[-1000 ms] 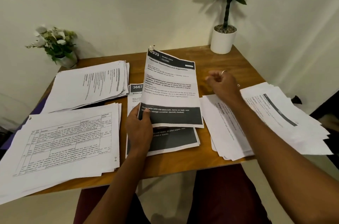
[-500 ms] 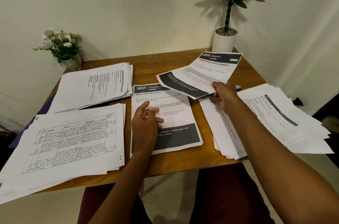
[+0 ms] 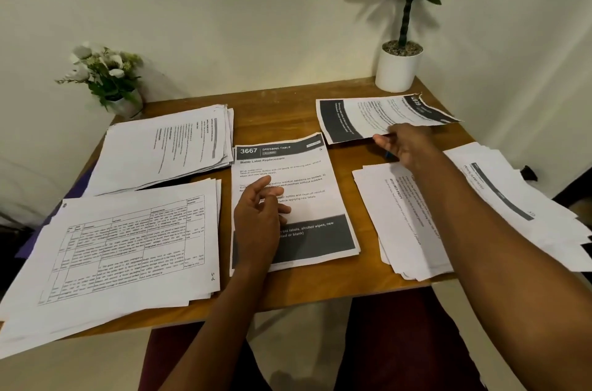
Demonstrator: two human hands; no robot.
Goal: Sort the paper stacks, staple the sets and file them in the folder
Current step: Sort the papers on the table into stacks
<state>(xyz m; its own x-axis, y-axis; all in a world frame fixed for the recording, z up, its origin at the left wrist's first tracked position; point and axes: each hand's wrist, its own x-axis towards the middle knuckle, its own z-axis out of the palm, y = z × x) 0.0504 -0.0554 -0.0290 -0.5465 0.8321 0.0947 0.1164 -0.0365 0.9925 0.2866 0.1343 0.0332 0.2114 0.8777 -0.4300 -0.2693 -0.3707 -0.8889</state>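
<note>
Several paper stacks lie on the wooden table [image 3: 288, 109]. In the middle is the "3667 Dressing Table" sheet [image 3: 298, 173]; my left hand [image 3: 259, 217] rests on it with fingers loosely curled, holding nothing. My right hand [image 3: 403, 144] reaches to the back right and pinches the near edge of the torn "2939" sheet [image 3: 362, 118], which lies turned sideways, low over the table. Other stacks: one at the back left [image 3: 166, 141], one with a printed table at the front left [image 3: 128, 246], and two overlapping piles on the right [image 3: 403, 230] [image 3: 519, 198].
A purple folder edge [image 3: 84, 181] shows under the left stacks. A small flower pot [image 3: 112, 83] stands at the back left corner and a white potted plant [image 3: 398, 69] at the back right. A small black object [image 3: 528, 171] sits by the right edge.
My left hand let go of the 2939 sheet and settled on the 3667 sheet. My right hand took the 2939 sheet and carried it to the back right of the table.
</note>
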